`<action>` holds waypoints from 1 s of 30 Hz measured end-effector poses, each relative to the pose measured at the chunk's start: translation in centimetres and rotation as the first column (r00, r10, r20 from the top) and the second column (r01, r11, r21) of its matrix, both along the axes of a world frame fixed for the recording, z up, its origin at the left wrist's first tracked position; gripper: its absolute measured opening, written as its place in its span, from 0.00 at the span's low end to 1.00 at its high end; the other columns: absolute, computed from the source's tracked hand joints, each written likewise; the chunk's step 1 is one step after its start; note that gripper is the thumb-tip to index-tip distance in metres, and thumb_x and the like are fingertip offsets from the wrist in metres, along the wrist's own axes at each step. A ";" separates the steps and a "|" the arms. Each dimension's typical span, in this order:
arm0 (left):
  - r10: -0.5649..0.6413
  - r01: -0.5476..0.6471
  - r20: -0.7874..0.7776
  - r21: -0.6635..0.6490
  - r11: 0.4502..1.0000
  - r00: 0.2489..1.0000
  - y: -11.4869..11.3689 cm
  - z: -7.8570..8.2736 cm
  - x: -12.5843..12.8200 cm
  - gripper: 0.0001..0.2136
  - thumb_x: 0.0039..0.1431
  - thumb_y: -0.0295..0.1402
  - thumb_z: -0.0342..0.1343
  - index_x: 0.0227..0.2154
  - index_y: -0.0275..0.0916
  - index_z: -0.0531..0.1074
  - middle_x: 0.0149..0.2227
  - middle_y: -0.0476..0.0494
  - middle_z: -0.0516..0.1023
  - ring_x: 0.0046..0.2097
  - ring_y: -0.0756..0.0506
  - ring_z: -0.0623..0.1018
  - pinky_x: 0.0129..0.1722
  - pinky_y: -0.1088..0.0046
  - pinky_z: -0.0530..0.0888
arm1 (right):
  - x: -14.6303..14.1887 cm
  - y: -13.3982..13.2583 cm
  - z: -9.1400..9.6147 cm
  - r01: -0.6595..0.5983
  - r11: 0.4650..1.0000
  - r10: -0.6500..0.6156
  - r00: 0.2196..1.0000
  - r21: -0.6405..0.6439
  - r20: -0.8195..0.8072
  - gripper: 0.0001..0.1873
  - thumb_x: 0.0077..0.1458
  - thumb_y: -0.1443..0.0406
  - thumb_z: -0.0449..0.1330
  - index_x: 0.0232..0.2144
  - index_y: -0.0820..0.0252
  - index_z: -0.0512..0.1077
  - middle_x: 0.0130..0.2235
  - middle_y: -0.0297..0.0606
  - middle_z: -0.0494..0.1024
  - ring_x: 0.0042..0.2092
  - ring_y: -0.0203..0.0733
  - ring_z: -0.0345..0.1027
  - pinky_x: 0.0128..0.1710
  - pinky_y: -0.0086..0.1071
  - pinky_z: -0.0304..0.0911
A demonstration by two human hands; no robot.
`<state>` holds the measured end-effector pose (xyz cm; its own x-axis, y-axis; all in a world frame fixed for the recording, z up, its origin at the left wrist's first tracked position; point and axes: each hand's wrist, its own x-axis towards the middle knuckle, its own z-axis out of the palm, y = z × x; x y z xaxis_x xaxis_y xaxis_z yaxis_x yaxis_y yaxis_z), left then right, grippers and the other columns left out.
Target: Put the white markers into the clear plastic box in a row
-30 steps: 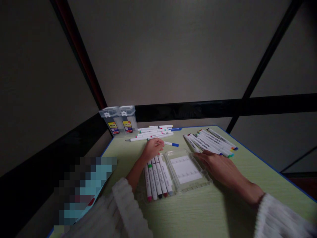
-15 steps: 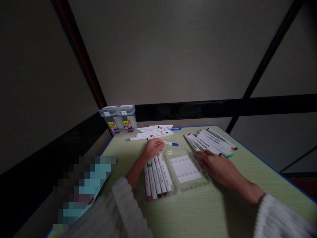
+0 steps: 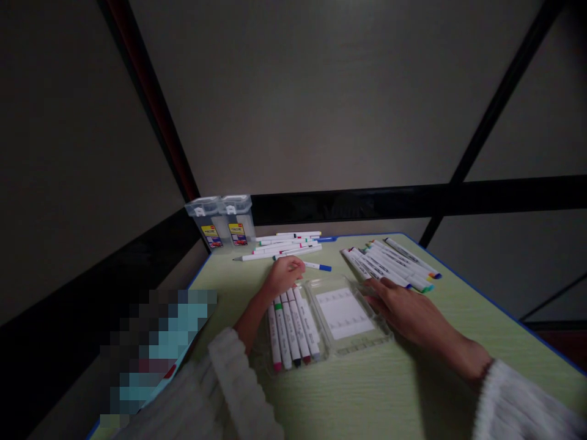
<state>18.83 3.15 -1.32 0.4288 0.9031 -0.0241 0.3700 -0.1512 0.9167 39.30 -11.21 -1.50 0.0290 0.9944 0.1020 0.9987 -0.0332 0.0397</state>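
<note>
An open clear plastic case (image 3: 326, 348) lies flat before me. Its left half holds a row of several white markers (image 3: 293, 330) with pink, black, red and grey ends; its right half bears a printed white card (image 3: 345, 313). My left hand (image 3: 285, 273) is closed over the top end of the row, its fingers curled; whatever they grip is hidden. Just behind it, a blue-capped marker (image 3: 318, 266) shows partly past the fingers. My right hand (image 3: 403, 308) rests at the right edge of the case, fingers stretched out and apart, with nothing visible in them.
Two clear lidded boxes (image 3: 238, 229) with yellow labels stand at the back left. Loose markers (image 3: 288, 245) lie at the back, and more markers (image 3: 389, 263) to the right. The green table (image 3: 358, 391) has a blue edge. A partly blurred light-blue thing (image 3: 177, 333) is at left.
</note>
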 end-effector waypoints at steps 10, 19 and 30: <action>0.015 -0.015 -0.018 -0.003 1.000 1.000 -0.5 0.3 0.0 0.04 0.48 0.27 0.51 0.27 0.33 0.68 0.26 0.47 0.71 0.28 0.52 0.72 0.17 0.85 0.66 | 0.4 -0.1 -0.1 -0.014 1.000 0.014 1.000 -0.014 -0.025 0.21 0.60 0.56 0.39 0.49 0.61 0.59 0.41 0.47 0.70 0.35 0.48 0.70 0.27 0.33 0.58; 0.010 -0.010 -0.024 0.002 1.000 1.000 -0.3 0.0 0.0 0.04 0.48 0.28 0.51 0.28 0.33 0.68 0.27 0.45 0.72 0.28 0.52 0.73 0.16 0.84 0.66 | 0.8 -0.2 -0.6 -0.002 1.000 0.002 0.999 -0.020 -0.035 0.23 0.59 0.54 0.39 0.46 0.60 0.63 0.39 0.47 0.70 0.34 0.48 0.70 0.29 0.35 0.59; 0.004 -0.004 -0.020 0.006 1.000 1.000 -0.3 -0.1 0.0 0.03 0.48 0.27 0.51 0.27 0.33 0.68 0.27 0.46 0.72 0.28 0.52 0.72 0.16 0.85 0.65 | 0.7 -0.2 -0.3 0.023 0.998 -0.025 0.999 -0.058 -0.034 0.20 0.59 0.54 0.41 0.43 0.59 0.64 0.39 0.46 0.71 0.34 0.48 0.70 0.28 0.34 0.58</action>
<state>18.81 2.90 -1.44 0.4245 0.9050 -0.0267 0.3884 -0.1554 0.9083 40.02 -11.46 -1.75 0.0552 0.9976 0.0428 0.9984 -0.0556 0.0072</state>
